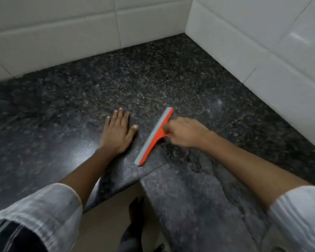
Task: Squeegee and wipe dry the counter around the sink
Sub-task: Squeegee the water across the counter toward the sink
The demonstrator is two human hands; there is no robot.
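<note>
A dark speckled granite counter (153,82) fills a tiled corner. An orange squeegee (155,136) with a grey rubber blade lies with its blade on the counter, running diagonally from near the inner counter edge up toward the back. My right hand (185,132) is shut on its short orange handle, to the right of the blade. My left hand (117,132) rests flat on the counter just left of the squeegee, fingers apart, holding nothing. Wet streaks (195,160) show on the stone under my right forearm. No sink is in view.
White tiled walls (71,33) close the counter at the back and on the right (262,51). The counter's inner corner edge (140,179) drops to a beige floor, where a bare foot (135,206) stands.
</note>
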